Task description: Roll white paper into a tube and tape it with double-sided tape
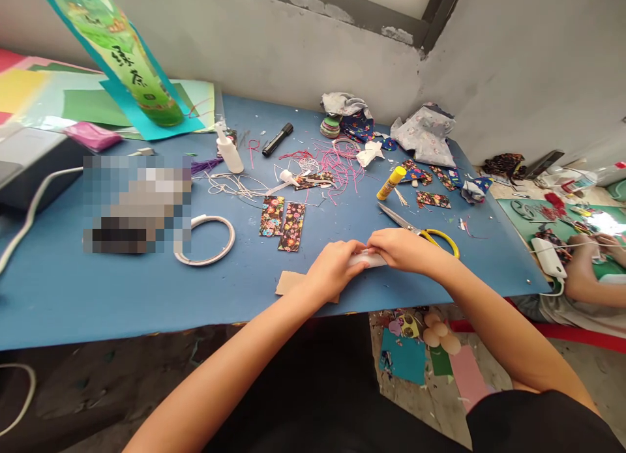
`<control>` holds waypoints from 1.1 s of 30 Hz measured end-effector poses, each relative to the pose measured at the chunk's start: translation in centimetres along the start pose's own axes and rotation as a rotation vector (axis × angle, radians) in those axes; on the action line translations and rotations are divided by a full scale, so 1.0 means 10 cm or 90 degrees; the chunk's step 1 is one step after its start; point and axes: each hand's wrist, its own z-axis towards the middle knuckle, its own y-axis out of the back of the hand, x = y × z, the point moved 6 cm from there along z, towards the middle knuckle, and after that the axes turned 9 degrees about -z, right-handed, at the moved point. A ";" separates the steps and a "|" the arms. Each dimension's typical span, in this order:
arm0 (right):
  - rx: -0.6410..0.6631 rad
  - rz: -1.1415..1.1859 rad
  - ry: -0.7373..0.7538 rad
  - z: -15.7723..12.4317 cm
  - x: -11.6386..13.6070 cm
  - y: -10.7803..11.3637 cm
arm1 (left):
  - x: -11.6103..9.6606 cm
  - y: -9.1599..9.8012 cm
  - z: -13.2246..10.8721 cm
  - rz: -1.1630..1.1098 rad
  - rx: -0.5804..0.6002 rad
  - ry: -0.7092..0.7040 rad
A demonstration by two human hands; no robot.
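Observation:
Close to the table's front edge, my left hand [337, 263] and my right hand [398, 248] are closed together on a small white piece [369, 260], long and flat-looking. Its exact kind cannot be made out, since fingers cover much of it. Under my left wrist lies a piece of brown cardboard [289, 282]. Scissors with yellow handles [428, 235] lie just beyond my right hand. Two flowered fabric-covered strips [292, 227] rest ahead of my left hand. A yellow glue stick [391, 183] stands tilted behind the scissors.
On the blue table [235, 309] are a white tape roll [205, 240], a glue bottle [229, 152], a black marker [278, 139], tangled cords [337, 166] and fabric scraps [425, 133]. A green tea bottle [127, 62] stands at left. Another person's arm [587, 270] is at right.

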 end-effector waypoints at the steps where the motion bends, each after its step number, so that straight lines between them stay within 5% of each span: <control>1: 0.013 -0.002 0.001 0.01 0.00 0.00 | 0.01 0.00 0.00 -0.007 -0.005 -0.002; 17: 0.102 0.037 0.014 0.02 0.02 -0.02 | -0.07 0.05 -0.01 -0.028 -0.046 0.022; 27: 0.019 0.156 -0.008 0.01 -0.08 0.09 | -0.17 0.11 0.04 0.149 -0.055 -0.066; 33: -0.019 0.146 -0.027 0.07 -0.12 0.14 | -0.19 0.11 0.05 0.105 -0.040 -0.097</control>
